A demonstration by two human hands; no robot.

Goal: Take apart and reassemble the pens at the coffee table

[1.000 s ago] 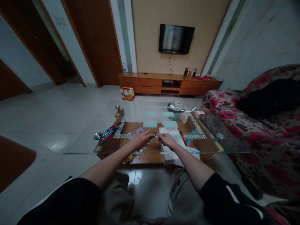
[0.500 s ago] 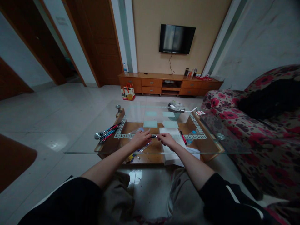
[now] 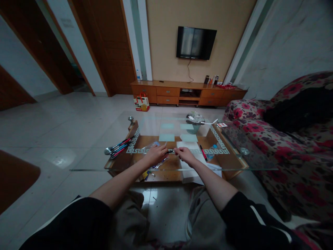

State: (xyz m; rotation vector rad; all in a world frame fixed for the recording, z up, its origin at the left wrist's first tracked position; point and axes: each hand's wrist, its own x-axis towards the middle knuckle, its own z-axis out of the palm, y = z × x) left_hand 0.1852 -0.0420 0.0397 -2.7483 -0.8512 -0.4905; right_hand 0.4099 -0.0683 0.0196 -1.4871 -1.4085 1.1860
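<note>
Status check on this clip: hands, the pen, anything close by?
Left hand and right hand both grip one dark pen over the glass table. Red pen lies right of them.

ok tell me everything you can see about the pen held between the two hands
The pen is slim and dark, seemingly plastic, though it is too small to make out cap or tip. It lies roughly level, just above the glass table top, near its front edge. The left hand pinches one end and the right hand the other, so only a short middle stretch shows between the fingertips. Nothing else visibly touches it.
</note>
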